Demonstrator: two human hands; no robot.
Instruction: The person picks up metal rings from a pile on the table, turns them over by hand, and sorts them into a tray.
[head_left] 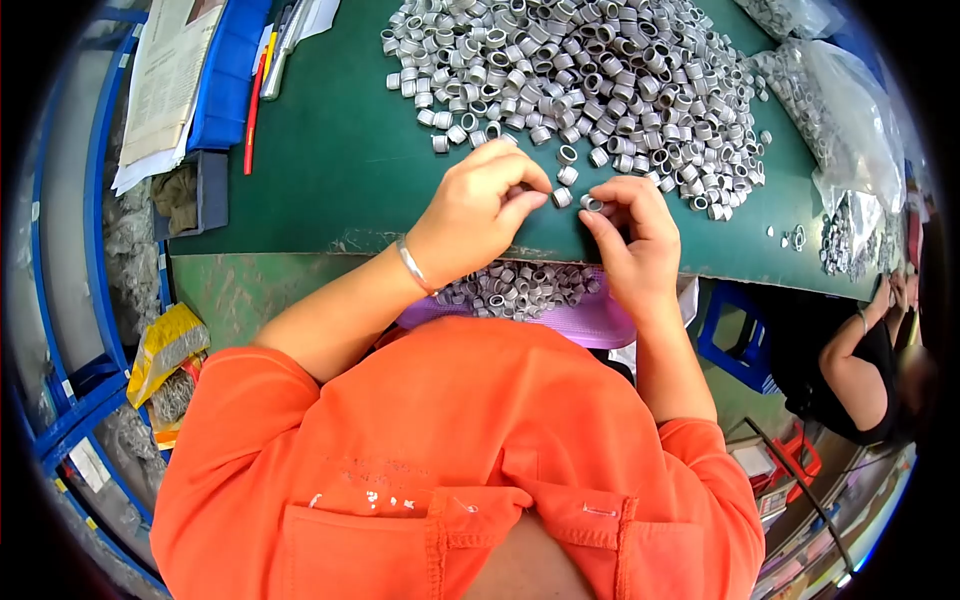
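Observation:
My right hand (640,235) pinches a small grey metal ring (591,203) between thumb and fingertips, just above the near part of the green table (330,180). Across from it, my left hand (478,208) has thumb and index finger pressed together; whatever they hold is hidden. Right at the left fingertips is another metal ring (562,197). Two more loose rings lie just beyond, between my hands and a large pile of the same rings (600,80). Below the table edge, a purple tray (615,318) at my lap holds many rings (515,290).
A blue bin (225,85) with papers, a red pencil (252,118) and other pens are at the left. Clear plastic bags (850,110) of parts line the right side. A person (850,370) sits at the right, near a blue stool (735,335). Blue shelving (95,220) stands left.

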